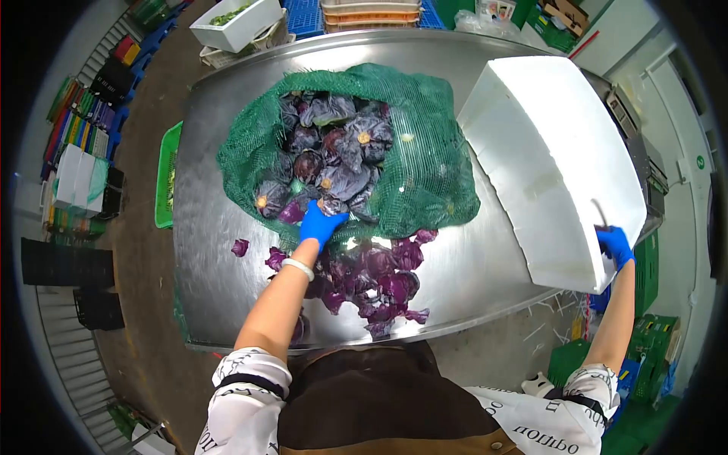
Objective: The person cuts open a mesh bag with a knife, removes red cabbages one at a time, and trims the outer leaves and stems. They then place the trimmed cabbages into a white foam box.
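Observation:
A green net bag [425, 152] lies spread on the metal table, its mouth open around several dark red cabbages [345, 182]. At the bag's near edge, my left hand [322, 225] in a blue glove grips a red cabbage [332, 205] with a pale cut stem; its fingertips are partly hidden. My right hand [617, 246], also gloved, is closed at the near right edge of a white foam box [523, 152]. From it sticks up a thin, dark, curved tool [600, 212], perhaps a knife. Loose purple leaves [379, 284] lie between the bag and my apron.
The steel table [208, 159] has a raised rim. Beyond it stand a white crate [239, 26] with greens and stacked orange-edged trays [371, 11]. A green crate [167, 178] is at the left side. More green crates [654, 334] stand on the right.

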The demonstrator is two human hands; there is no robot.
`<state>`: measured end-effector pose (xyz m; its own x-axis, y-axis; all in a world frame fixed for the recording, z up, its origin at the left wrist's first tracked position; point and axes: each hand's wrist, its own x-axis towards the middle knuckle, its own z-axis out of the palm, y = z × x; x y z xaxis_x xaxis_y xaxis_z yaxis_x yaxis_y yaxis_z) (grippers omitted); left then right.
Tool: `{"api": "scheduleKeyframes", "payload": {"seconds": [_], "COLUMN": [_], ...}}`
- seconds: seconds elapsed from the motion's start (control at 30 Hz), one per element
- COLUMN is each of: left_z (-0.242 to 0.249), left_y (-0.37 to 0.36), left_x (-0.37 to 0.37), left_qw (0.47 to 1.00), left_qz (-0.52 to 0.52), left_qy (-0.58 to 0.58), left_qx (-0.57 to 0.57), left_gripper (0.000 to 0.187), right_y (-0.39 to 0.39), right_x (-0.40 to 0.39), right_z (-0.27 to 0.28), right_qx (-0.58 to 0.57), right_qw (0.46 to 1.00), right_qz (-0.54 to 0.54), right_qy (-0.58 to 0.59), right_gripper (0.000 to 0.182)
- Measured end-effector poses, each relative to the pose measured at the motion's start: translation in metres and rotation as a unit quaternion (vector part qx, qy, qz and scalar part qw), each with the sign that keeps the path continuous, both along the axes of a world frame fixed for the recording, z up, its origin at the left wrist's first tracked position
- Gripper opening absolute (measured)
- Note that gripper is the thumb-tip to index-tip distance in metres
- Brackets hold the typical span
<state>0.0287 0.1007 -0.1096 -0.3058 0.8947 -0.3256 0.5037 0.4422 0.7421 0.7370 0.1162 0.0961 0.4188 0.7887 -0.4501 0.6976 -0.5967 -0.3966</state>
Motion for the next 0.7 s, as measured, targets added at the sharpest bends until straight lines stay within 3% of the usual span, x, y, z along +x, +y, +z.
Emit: {"api": "scheduleKeyframes", "payload": {"seconds": [0.03, 0.13, 0.2, 0.27, 0.33, 0.4, 0.43, 0.5, 0.53, 0.57, 0.6, 0.63, 0.7], "left_z": [-0.012, -0.017, 0.002, 0.034, 0.084, 0.112, 0.128, 0.137, 0.144, 0.141, 0.139, 0.147, 0.166], "left_y": [0.003, 0.006, -0.006, -0.029, -0.057, -0.085, -0.099, -0.126, -0.136, -0.146, -0.154, -0.159, -0.174], "left_x": [0.000, -0.011, -0.016, -0.019, -0.017, -0.017, -0.013, -0.008, -0.006, -0.006, -0.008, -0.006, 0.001], "left_qw": [1.000, 0.982, 0.971, 0.967, 0.923, 0.863, 0.823, 0.744, 0.712, 0.722, 0.732, 0.841, 0.874], "left_qz": [0.018, 0.047, 0.057, 0.043, 0.006, 0.002, 0.010, 0.027, 0.041, 0.028, 0.015, -0.047, -0.023], "left_qy": [0.006, -0.179, -0.227, -0.242, -0.378, -0.502, -0.568, -0.667, -0.700, -0.691, -0.681, -0.539, -0.481], "left_qx": [0.002, 0.027, 0.049, 0.068, 0.076, 0.059, 0.032, -0.011, -0.030, -0.028, -0.027, -0.003, -0.062], "left_gripper": [0.085, 0.089, 0.092, 0.090, 0.089, 0.091, 0.092, 0.093, 0.091, 0.088, 0.085, 0.084, 0.081], "right_y": [0.001, 0.010, 0.022, 0.025, 0.007, -0.017, -0.039, -0.076, -0.092, -0.102, -0.112, -0.121, -0.135], "right_x": [0.002, 0.002, 0.016, -0.009, -0.090, -0.176, -0.222, -0.312, -0.358, -0.392, -0.419, -0.437, -0.463], "right_z": [-0.008, -0.014, -0.011, 0.012, 0.042, 0.031, 0.020, -0.007, -0.003, -0.023, -0.023, -0.035, -0.041], "right_qx": [-0.028, 0.017, 0.071, 0.188, 0.365, 0.454, 0.371, 0.262, 0.251, 0.294, 0.236, 0.196, 0.236], "right_qw": [1.000, 0.998, 0.996, 0.973, 0.924, 0.884, 0.908, 0.888, 0.859, 0.807, 0.812, 0.804, 0.741], "right_qz": [0.005, 0.004, -0.008, -0.008, 0.045, 0.069, 0.081, 0.264, 0.403, 0.475, 0.501, 0.544, 0.623], "right_qy": [-0.004, 0.067, 0.056, -0.136, -0.105, 0.088, 0.178, 0.272, 0.190, 0.193, 0.184, 0.136, 0.082], "right_gripper": [0.031, 0.024, 0.024, 0.029, 0.027, 0.024, 0.024, 0.031, 0.037, 0.043, 0.048, 0.054, 0.060]}}
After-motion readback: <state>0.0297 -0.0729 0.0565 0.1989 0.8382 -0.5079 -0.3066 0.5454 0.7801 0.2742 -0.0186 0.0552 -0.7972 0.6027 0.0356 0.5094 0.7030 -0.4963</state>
